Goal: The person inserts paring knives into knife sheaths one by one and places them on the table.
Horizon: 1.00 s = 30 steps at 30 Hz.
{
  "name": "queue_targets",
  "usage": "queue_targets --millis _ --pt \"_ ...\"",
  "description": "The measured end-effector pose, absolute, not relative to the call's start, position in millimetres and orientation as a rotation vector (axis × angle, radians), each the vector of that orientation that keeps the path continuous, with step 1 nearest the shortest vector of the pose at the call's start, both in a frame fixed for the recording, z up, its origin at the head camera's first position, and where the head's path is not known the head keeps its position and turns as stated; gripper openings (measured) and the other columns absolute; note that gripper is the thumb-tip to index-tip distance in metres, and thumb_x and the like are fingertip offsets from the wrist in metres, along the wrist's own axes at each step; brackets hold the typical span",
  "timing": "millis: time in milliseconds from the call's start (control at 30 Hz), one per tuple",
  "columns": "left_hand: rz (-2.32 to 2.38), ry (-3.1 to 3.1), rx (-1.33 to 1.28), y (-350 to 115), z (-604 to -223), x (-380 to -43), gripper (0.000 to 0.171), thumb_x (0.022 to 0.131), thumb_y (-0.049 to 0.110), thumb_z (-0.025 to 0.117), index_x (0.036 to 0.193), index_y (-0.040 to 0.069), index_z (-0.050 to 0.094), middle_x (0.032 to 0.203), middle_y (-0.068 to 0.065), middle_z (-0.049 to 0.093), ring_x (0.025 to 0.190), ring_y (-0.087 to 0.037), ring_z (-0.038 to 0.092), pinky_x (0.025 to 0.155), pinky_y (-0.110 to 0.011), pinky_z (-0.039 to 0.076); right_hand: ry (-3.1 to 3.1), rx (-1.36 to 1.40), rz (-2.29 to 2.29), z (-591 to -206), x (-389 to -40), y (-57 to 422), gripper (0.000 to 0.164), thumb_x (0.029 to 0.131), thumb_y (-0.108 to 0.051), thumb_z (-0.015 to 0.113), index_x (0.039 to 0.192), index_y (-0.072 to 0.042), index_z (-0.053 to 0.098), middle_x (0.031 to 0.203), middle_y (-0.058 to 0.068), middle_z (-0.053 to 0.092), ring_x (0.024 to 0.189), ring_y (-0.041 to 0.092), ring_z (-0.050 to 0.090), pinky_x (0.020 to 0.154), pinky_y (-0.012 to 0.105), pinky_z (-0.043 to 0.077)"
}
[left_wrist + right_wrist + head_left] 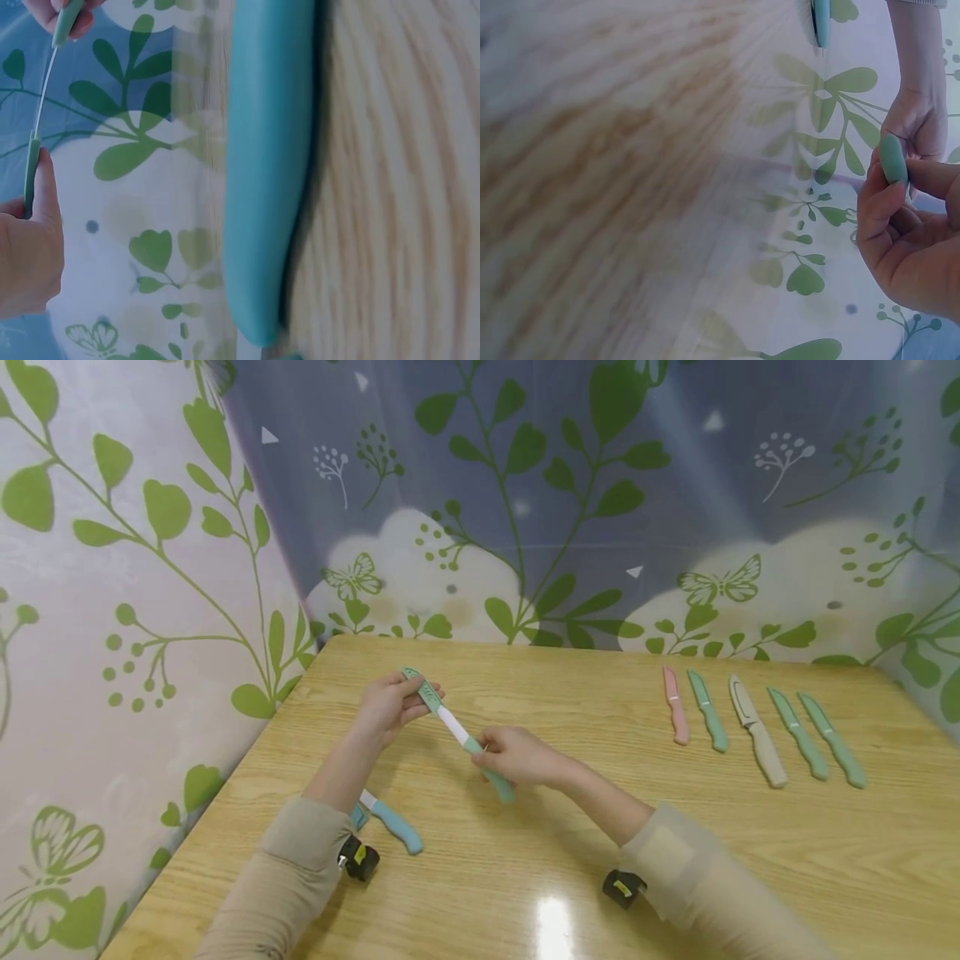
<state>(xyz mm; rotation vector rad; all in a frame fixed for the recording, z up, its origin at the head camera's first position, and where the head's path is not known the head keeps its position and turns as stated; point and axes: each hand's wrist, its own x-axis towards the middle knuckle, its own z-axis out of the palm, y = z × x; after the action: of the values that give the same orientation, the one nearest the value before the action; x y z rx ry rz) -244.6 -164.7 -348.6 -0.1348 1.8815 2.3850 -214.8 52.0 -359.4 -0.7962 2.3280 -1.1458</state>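
A green-handled knife is held up between both hands over the wooden table. Its white blade [452, 725] shows between the handle and a green sheath [431, 697] that covers the tip end. My left hand [384, 708] pinches this sheath between thumb and fingers. The green handle [501, 787] is gripped by my right hand [522, 755], thumb on top, and its rounded end [892, 157] shows in the right wrist view. Below the left forearm lies a blue knife [399, 828], its blue sheath [360, 816] partly hidden by the sleeve; its handle [270, 165] looms large in the left wrist view.
A row of sheathed knives lies on the right of the table [570, 693]: a pink knife [677, 710], a beige knife [761, 739] and several green ones [831, 739]. Behind and to the left hangs a leaf-patterned curtain [480, 527].
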Motion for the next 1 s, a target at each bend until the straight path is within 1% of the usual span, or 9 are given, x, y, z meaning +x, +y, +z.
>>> queue_targets --millis 100,167,333,433,567,767,900,1000 --pt "2.374 1.886 -0.123 -161 -348 -245 0.027 0.099 0.009 0.044 0.117 -0.011 0.046 0.122 -0.031 0.050 0.101 -0.025 0.062 0.083 -0.026 0.052 2.318 -0.798 -1.166 -357 -215 53 0.018 0.096 -0.013 0.051 0.104 0.002 0.055 0.082 0.015 0.065 0.055 0.013 0.049 0.047 0.027 0.046" --pt "2.379 1.878 -0.121 -159 -348 -246 0.025 0.099 0.009 0.044 0.115 -0.010 0.047 0.116 -0.029 0.055 0.099 -0.024 0.063 0.083 -0.026 0.052 2.310 -0.811 -1.182 -356 -214 54 0.018 0.096 -0.013 0.051 0.104 0.003 0.055 0.082 0.016 0.064 0.054 0.013 0.048 0.047 0.024 0.044" --pt "2.401 1.856 -0.106 -155 -347 -246 0.018 0.098 0.008 0.045 0.108 -0.007 0.049 0.105 -0.020 0.061 0.100 -0.025 0.063 0.083 -0.027 0.052 2.326 -0.812 -1.192 -354 -215 54 0.018 0.096 -0.014 0.051 0.103 0.002 0.055 0.082 0.014 0.065 0.059 0.014 0.051 0.049 0.022 0.044" --pt "2.407 1.840 -0.083 -152 -347 -246 0.019 0.098 0.008 0.046 0.109 -0.008 0.049 0.106 -0.020 0.061 0.099 -0.024 0.063 0.083 -0.027 0.052 2.348 -0.784 -1.190 -352 -216 54 0.018 0.095 -0.014 0.051 0.103 0.001 0.055 0.082 0.013 0.065 0.062 0.015 0.055 0.050 0.023 0.046" --pt "2.404 1.815 -0.056 -148 -346 -245 0.019 0.097 0.007 0.047 0.109 -0.009 0.048 0.102 -0.017 0.062 0.092 -0.021 0.066 0.082 -0.027 0.052 2.358 -0.783 -1.203 -352 -218 55 0.019 0.095 -0.014 0.052 0.104 0.003 0.055 0.080 0.012 0.065 0.063 0.016 0.057 0.051 0.024 0.047" --pt "2.398 1.793 -0.059 -142 -346 -244 0.013 0.097 0.006 0.047 0.102 -0.006 0.050 0.093 -0.012 0.065 0.084 -0.016 0.067 0.080 -0.026 0.053 2.362 -0.781 -1.227 -353 -219 57 0.018 0.095 -0.013 0.052 0.102 0.003 0.056 0.076 0.007 0.063 0.059 0.014 0.053 0.049 0.021 0.044" --pt "2.388 1.782 -0.052 -138 -346 -242 0.010 0.097 0.005 0.047 0.099 -0.004 0.050 0.092 -0.012 0.065 0.086 -0.018 0.067 0.080 -0.027 0.053 2.366 -0.767 -1.237 -353 -220 57 0.018 0.095 -0.013 0.052 0.102 0.003 0.056 0.077 0.010 0.064 0.060 0.015 0.055 0.050 0.022 0.045" --pt "2.387 1.772 -0.039 -136 -347 -242 0.011 0.097 0.004 0.047 0.100 -0.005 0.049 0.094 -0.013 0.064 0.089 -0.020 0.067 0.081 -0.027 0.053 2.379 -0.754 -1.238 -352 -220 58 0.017 0.095 -0.013 0.052 0.101 0.002 0.056 0.080 0.014 0.065 0.062 0.015 0.057 0.051 0.023 0.047"
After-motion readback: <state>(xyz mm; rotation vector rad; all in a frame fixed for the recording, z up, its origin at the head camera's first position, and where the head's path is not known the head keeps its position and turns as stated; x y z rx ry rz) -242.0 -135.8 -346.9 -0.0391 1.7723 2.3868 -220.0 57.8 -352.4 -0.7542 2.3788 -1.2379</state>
